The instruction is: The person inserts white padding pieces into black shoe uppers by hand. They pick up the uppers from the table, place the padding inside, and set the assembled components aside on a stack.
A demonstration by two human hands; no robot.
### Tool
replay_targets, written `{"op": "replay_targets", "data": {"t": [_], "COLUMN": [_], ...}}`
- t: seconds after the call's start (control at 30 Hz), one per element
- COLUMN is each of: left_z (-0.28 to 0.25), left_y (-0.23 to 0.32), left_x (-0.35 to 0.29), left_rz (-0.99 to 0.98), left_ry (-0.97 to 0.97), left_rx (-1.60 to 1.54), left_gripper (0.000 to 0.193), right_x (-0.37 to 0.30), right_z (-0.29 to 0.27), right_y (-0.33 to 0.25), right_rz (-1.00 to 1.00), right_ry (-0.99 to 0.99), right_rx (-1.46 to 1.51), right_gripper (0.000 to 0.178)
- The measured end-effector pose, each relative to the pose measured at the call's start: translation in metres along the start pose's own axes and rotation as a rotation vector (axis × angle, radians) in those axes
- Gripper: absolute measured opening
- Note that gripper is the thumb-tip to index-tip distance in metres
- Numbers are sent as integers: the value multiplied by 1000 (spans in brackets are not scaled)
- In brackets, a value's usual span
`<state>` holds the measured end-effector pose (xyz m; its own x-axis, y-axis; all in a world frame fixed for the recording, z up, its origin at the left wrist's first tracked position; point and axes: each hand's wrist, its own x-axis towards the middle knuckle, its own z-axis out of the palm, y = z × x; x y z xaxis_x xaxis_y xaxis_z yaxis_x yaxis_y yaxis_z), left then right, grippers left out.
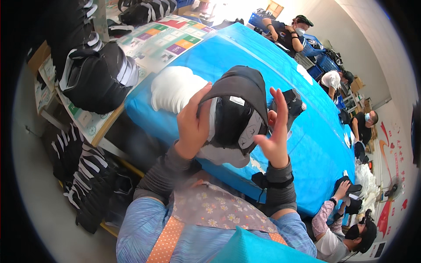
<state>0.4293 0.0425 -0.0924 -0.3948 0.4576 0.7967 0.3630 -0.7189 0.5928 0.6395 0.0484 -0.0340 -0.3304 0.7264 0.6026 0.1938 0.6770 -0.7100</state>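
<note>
In front of me is a black cap, tilted so that its dark inside shows, with a small white label and a pale printed panel. My left hand lies along its left edge, fingers against the fabric; the thumb's grip is partly hidden. On the other side, my right hand is open, fingers apart and thumb close to the pale panel. Greyish, translucent material shows under the cap. A stack of white curved pieces sits just left of my left hand. Behind my right hand lies another black item.
The blue-covered table stretches away to the right. Nested black caps stand on a patterned table at left, with more black-and-white pieces below. Co-workers sit along the far side; the nearest person's hand holds a dark item.
</note>
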Motion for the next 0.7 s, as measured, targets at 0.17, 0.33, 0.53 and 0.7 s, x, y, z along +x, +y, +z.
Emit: {"op": "replay_targets", "data": {"t": [0.17, 0.33, 0.53, 0.7], "left_z": [-17, -21, -78, -132], "left_y": [5, 10, 6, 9], "left_x": [0, -11, 22, 50], "left_rz": [-82, -270, -111, 287], "left_ry": [5, 82, 168, 124], "left_rx": [95, 140, 7, 106], "left_gripper": [33, 35, 32, 38], "right_x": [27, 42, 60, 89], "right_z": [60, 109, 91, 89], "right_y": [-26, -48, -61, -79], "right_rz": [-40, -37, -147, 344], "right_ry": [43, 37, -143, -311], "right_rx": [-708, -869, -251, 227], "right_gripper": [49, 44, 60, 44]}}
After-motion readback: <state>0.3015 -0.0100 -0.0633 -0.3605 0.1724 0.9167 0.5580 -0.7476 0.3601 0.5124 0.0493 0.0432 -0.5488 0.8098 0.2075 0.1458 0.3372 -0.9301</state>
